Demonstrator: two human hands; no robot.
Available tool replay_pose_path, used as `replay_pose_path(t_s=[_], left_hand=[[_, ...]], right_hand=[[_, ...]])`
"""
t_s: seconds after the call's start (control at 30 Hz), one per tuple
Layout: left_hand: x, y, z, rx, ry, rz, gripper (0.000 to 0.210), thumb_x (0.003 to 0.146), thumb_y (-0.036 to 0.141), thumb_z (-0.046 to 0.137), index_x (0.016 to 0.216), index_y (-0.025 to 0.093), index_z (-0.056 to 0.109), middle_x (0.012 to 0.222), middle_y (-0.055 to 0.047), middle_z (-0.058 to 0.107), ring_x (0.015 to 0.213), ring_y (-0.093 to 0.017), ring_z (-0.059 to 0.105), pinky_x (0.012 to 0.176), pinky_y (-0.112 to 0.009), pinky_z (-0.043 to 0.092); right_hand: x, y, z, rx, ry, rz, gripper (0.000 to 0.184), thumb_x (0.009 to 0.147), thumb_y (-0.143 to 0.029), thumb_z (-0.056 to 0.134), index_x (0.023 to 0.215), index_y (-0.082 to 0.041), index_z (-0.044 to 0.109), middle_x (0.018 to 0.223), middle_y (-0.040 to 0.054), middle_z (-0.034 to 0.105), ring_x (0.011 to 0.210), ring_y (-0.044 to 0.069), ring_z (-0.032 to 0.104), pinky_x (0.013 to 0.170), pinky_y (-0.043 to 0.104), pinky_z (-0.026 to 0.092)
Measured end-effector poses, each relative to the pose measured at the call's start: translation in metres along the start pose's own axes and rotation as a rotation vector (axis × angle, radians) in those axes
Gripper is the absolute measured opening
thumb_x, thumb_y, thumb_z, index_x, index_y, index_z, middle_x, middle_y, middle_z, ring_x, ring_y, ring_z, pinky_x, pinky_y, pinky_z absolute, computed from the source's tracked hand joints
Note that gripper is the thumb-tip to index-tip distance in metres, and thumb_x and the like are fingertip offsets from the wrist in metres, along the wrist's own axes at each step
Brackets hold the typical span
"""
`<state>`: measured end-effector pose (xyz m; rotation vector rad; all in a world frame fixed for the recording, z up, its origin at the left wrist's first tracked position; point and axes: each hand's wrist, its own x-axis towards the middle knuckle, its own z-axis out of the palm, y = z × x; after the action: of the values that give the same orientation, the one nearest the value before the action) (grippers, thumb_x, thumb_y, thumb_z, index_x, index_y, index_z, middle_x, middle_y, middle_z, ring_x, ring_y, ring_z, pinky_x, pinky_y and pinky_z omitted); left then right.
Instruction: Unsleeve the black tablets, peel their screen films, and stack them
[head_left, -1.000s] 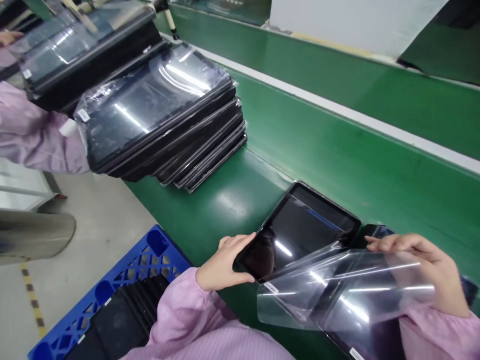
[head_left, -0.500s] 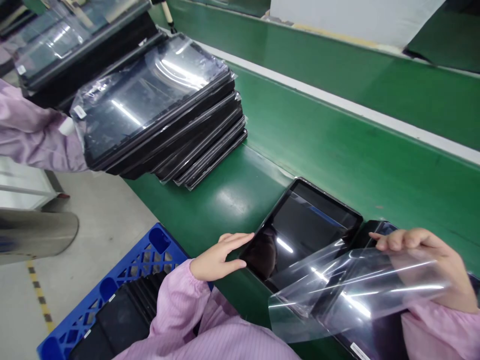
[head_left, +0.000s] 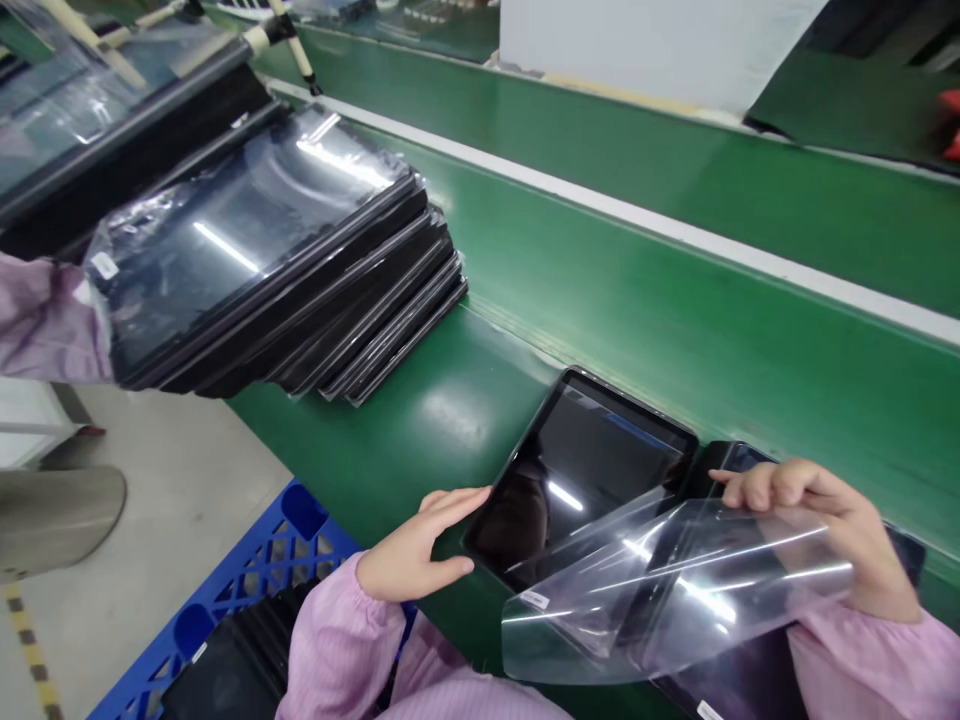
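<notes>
On the tabletop (head_left: pixel 397 440), stacked panels (head_left: pixel 255 260) are lying left of a tablet (head_left: pixel 592 450); the right hand (head_left: pixel 832 510) is gripping clear film (head_left: pixel 675 590), the left hand (head_left: pixel 416 550) resting unclenched at the tablet's edge.

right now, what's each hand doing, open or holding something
Left hand: open, at the edge of the flat black rectangular tablet.
Right hand: closed, holding the clear thin plastic film.
</notes>
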<state>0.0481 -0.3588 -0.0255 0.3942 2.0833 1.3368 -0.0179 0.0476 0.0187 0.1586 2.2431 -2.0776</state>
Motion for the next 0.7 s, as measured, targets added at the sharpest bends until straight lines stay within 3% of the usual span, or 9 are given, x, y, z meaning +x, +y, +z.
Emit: replay_pose_path(t_s=[0.17,0.27,0.43,0.57,0.7], left_hand=[[-0.002,0.006,0.001,-0.050,-0.071,-0.162,0.093,0.072,0.025,0.076,0.153,0.027,0.031,0.157,-0.010,0.035,0.146,-0.033,0.025,0.121,-0.055,0.021],[-0.005,0.008,0.003,-0.043,-0.054,-0.234,0.096,0.068,0.023,0.077,0.153,0.031,0.033,0.157,-0.008,0.036,0.147,-0.035,0.023,0.120,-0.056,0.022],[-0.009,-0.004,0.010,0.003,0.071,-0.207,0.068,0.084,0.042,0.065,0.148,0.035,0.042,0.152,-0.006,0.046,0.143,-0.035,0.035,0.116,-0.054,0.032],[-0.012,-0.012,0.017,0.048,0.212,-0.209,0.049,0.091,0.047,0.054,0.140,0.038,0.053,0.142,-0.003,0.057,0.136,-0.032,0.046,0.110,-0.048,0.044],[-0.013,-0.015,0.022,0.093,0.309,-0.201,0.046,0.091,0.050,0.054,0.135,0.040,0.058,0.139,-0.002,0.060,0.134,-0.031,0.049,0.108,-0.046,0.047]], right_hand=[[-0.010,-0.006,0.007,-0.033,-0.103,-0.129,0.021,0.076,-0.035,0.076,0.066,-0.023,0.062,0.062,-0.0005,0.064,0.061,0.017,0.069,0.086,0.036,0.061],[-0.023,-0.015,0.015,-0.158,-0.178,-0.157,0.011,0.082,-0.026,0.070,0.073,-0.025,0.065,0.072,0.0016,0.072,0.074,0.020,0.074,0.088,0.039,0.061],[-0.053,-0.034,0.045,-0.318,-0.313,-0.236,0.014,0.082,-0.012,0.064,0.079,-0.026,0.066,0.075,0.0000,0.075,0.072,0.019,0.075,0.092,0.039,0.060],[-0.068,-0.044,0.068,-0.315,-0.447,-0.217,0.021,0.078,-0.006,0.062,0.082,-0.025,0.071,0.077,-0.0002,0.078,0.069,0.016,0.075,0.096,0.035,0.057],[-0.069,-0.052,0.073,-0.192,-0.484,-0.186,0.022,0.080,-0.005,0.062,0.088,-0.021,0.075,0.079,0.0034,0.079,0.071,0.016,0.076,0.078,0.026,0.062]])
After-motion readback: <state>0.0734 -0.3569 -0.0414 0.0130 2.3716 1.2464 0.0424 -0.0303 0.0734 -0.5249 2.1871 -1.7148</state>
